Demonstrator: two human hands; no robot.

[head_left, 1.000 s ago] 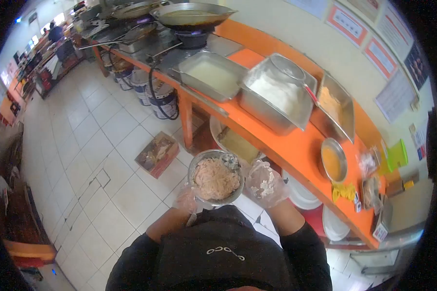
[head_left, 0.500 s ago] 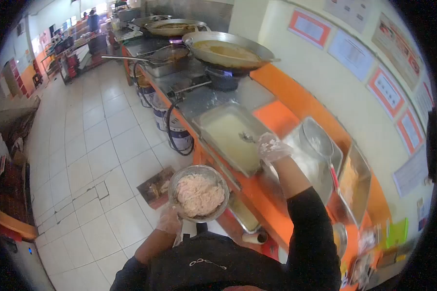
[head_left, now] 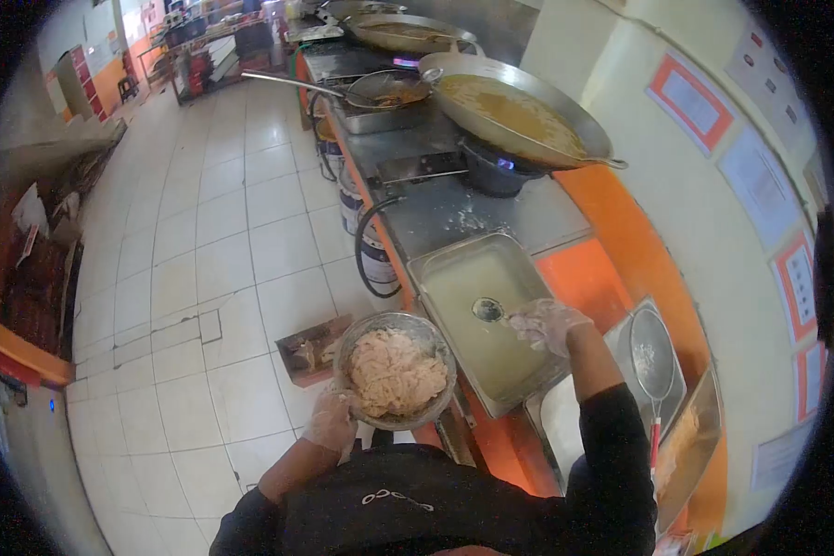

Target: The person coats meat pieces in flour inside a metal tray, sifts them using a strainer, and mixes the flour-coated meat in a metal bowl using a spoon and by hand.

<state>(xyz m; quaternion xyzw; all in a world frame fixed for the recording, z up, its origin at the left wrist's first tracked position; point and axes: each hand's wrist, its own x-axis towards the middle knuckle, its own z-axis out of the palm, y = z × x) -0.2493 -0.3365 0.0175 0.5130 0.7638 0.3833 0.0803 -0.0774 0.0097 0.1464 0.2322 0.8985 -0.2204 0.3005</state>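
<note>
My left hand, in a clear glove, grips the rim of a metal bowl in front of my body. Pale pink, wet raw meat mixture fills much of this bowl. My gloved right hand, whitish with coating, hovers over a rectangular metal pan of cloudy pale liquid. Its fingers are bunched, and what lies between them is hidden. Just left of the fingertips, a small dark round shape shows at the liquid; I cannot tell what it is.
A tray of white flour holds a red-handled strainer. Beside it stands another tray. Farther back, a large wok of oil sits over a lit burner. A long-handled skimmer rests nearby. A box is on the floor.
My view has shifted, so the counter appears lower and farther right. My right hand has moved from the pan's right edge to over its liquid. The bowl stays in my left hand.
</note>
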